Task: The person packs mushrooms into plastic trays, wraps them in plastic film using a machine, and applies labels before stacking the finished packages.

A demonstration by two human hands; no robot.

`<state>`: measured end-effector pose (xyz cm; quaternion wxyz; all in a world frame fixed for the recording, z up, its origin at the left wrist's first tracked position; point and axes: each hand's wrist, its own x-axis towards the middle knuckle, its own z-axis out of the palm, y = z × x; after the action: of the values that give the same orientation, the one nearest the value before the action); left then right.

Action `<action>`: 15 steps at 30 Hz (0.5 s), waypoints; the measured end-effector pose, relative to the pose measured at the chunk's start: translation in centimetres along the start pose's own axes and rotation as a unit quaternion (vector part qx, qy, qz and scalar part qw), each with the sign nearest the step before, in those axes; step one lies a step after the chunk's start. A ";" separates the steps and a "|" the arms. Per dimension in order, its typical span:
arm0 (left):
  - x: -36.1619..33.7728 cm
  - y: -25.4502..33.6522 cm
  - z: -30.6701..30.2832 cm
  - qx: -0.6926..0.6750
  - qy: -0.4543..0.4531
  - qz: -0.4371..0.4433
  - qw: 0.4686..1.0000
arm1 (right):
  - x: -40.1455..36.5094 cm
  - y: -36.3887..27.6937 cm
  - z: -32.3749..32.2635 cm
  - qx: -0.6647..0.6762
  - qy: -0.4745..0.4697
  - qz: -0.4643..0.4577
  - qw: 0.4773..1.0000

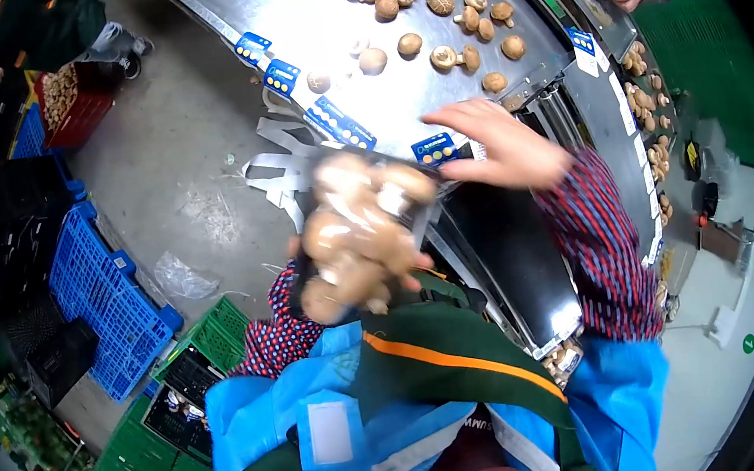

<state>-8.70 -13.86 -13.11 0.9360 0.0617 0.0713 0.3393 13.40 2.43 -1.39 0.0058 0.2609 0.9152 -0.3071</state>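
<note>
One mushroom pack — judged light, easily bruised and perhaps slick, so best supported from beneath — sits near centre, clamped in the left hand, with the right hand, fingers apart, at its two o'clock near a label.

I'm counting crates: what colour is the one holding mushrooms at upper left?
Red; the crate shows in the head view.

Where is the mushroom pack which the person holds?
In the head view, the mushroom pack is slightly left of centre, in the left hand, below-left of the right hand.
</note>
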 end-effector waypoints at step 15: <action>0.8 2.6 -4.1 -0.156 0.220 0.277 0.922 | 1.5 -10.7 -6.4 0.164 -0.074 -0.064 0.982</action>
<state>-10.47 -11.08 -16.77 0.7630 -0.1438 0.2019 0.5969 7.91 -0.49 9.56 0.0113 0.1759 0.8641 -0.4715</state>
